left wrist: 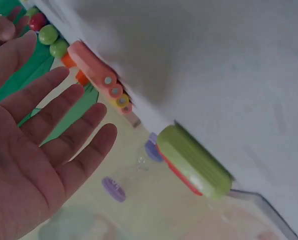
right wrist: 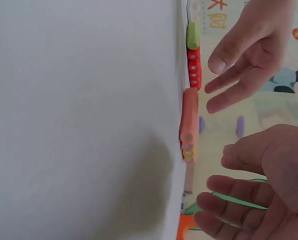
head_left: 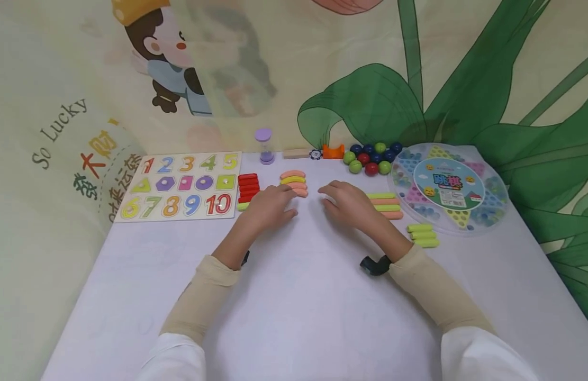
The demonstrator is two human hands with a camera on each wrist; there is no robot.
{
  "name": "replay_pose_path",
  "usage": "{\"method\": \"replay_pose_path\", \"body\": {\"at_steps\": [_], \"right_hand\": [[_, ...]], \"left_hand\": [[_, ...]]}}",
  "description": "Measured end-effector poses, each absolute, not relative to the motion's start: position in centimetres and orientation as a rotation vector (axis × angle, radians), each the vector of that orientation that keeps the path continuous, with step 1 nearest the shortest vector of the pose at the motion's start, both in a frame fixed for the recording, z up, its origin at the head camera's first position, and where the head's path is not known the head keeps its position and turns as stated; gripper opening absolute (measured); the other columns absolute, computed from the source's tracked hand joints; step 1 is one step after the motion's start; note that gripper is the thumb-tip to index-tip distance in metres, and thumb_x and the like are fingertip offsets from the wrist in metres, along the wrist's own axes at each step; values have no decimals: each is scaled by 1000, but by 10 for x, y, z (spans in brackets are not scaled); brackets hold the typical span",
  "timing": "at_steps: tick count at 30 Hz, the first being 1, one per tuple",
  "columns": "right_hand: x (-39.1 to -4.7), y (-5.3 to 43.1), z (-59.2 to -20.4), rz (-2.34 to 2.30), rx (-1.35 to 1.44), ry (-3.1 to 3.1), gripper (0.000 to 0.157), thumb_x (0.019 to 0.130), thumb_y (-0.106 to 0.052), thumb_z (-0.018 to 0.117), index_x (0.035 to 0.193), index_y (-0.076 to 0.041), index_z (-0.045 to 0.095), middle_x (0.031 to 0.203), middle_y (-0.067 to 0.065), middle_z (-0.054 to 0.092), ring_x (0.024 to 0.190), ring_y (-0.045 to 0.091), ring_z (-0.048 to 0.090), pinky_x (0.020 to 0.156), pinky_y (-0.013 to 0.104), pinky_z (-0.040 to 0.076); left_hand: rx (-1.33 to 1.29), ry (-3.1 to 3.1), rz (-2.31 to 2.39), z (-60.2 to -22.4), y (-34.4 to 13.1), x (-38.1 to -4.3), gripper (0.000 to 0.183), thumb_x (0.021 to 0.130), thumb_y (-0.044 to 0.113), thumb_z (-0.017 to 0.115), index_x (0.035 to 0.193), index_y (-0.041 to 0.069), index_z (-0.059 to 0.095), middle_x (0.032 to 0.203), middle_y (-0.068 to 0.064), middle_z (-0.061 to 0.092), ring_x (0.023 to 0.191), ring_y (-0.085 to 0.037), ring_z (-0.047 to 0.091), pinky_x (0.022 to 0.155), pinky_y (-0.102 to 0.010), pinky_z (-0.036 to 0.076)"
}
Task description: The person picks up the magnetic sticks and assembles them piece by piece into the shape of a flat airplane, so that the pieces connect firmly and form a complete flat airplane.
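Observation:
My left hand (head_left: 271,205) is held over the middle of the table with relaxed fingers and nothing in its grasp. Beside it lie short red rods (head_left: 248,186), with a yellow-green rod (left wrist: 194,162) in front of them. Facing it, my right hand (head_left: 350,205) has its fingers loosely bent and also holds nothing. Between and just behind both hands sits a small group of curved pink and yellow rods (head_left: 294,173), whose ends show round metallic dots in the left wrist view. Straight yellow-green and orange rods (head_left: 388,207) lie beyond the right wrist, partly hidden by it.
A number puzzle board (head_left: 174,186) lies at the left. Along the back stand a purple sand timer (head_left: 265,145), a wooden block (head_left: 296,153), an orange piece (head_left: 333,152) and coloured balls (head_left: 371,169). To the right are a round board-game box (head_left: 448,185) and short yellow-green rods (head_left: 423,236).

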State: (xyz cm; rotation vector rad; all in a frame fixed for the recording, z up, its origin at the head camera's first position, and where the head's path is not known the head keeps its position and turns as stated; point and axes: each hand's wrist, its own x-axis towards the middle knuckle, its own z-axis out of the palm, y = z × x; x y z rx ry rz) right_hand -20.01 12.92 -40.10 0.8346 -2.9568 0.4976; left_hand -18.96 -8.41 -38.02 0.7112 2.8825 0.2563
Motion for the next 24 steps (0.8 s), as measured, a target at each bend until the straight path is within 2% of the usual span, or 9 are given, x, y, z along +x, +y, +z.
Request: {"method": "replay_pose_path", "body": {"at_steps": [4, 11, 15, 20, 24], "right_hand": [[-222, 107, -407, 550, 795, -2974, 29, 88, -18, 57, 117, -13, 61, 101, 4, 58, 93, 19, 54, 84, 34, 44], [-243, 86, -416, 609, 797, -2982, 24, 89, -19, 56, 111, -14, 64, 88, 3, 53, 75, 17, 50, 68, 29, 44], [-247, 81, -419, 596, 801, -2984, 22, 88, -21, 59, 106, -13, 67, 84, 2, 51, 71, 17, 47, 63, 27, 41], [-248, 78, -420, 625, 720, -3007, 20, 85, -19, 64, 103, -13, 69, 82, -1, 51, 71, 16, 47, 65, 26, 42], [-247, 79, -421, 654, 654, -3020, 18, 83, -21, 66, 98, -14, 71, 82, -2, 56, 74, 15, 50, 68, 27, 44]], "left_hand": [[664, 2844, 255, -386, -81, -195, 50, 81, 35, 65, 126, 18, 53, 127, -4, 47, 100, -24, 50, 78, -39, 46], [685, 2838, 191, -393, -77, -197, 55, 81, 36, 65, 130, 17, 48, 132, -4, 42, 103, -25, 49, 82, -43, 45], [684, 2846, 124, -394, -76, -192, 57, 81, 37, 65, 130, 14, 48, 129, -6, 44, 98, -25, 49, 79, -40, 46], [656, 2867, 19, -390, -78, -178, 54, 80, 37, 66, 125, 10, 53, 121, -9, 48, 90, -21, 49, 72, -32, 48], [603, 2846, -5, -385, -86, -162, 48, 84, 30, 63, 123, 5, 54, 113, -8, 52, 84, -18, 48, 66, -25, 48]]}}
